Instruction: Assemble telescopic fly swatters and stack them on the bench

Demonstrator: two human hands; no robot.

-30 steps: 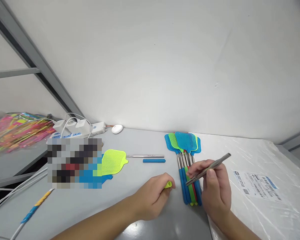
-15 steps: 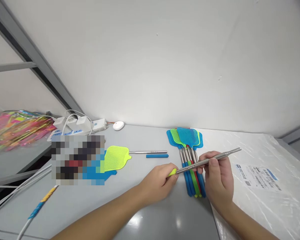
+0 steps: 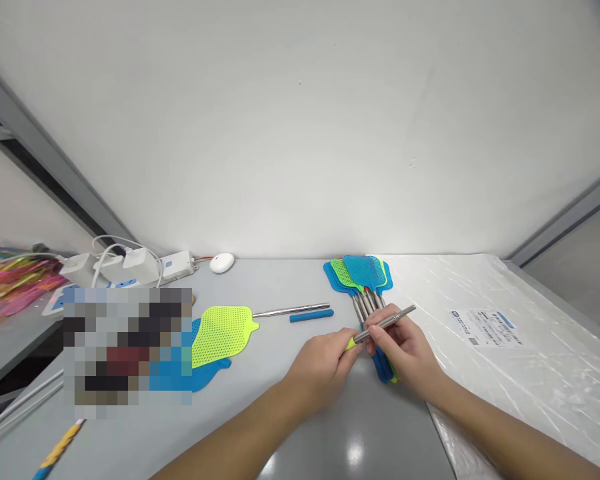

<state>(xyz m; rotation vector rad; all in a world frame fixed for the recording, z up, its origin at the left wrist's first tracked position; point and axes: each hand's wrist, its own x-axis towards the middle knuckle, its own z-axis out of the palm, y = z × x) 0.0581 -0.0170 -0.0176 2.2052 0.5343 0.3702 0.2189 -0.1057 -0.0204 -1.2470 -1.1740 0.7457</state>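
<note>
Both of your hands are close together above the grey table [image 3: 390, 433]. Your left hand [image 3: 320, 370] is closed round a yellow-green grip sleeve [image 3: 351, 343], of which only the end shows past your thumb and finger. Your right hand [image 3: 405, 347] pinches a ribbed metal rod [image 3: 395, 320] between thumb and fingertips, the other fingers curled under it. The rod slants up to your right, its lower end at the sleeve's mouth; you cannot tell how far inside it reaches.

Below your right hand lies a bundle of fly swatters [image 3: 365, 270], handles towards you and mesh heads away, the middle partly hidden by your fingers. On your right spreads a plastic-wrapped package [image 3: 545, 387] with a white label [image 3: 485, 328].

Over to your left, a yellow-green swatter head [image 3: 223, 337] overlaps a blue swatter head [image 3: 207, 379], next to a pixelated patch. A blue grip sleeve [image 3: 311, 316] lies just this side of a second metal rod [image 3: 285, 311]. Farther back you have a white oval case [image 3: 222, 263], some white plugs [image 3: 141, 265] and the white wall [image 3: 300, 147].
</note>
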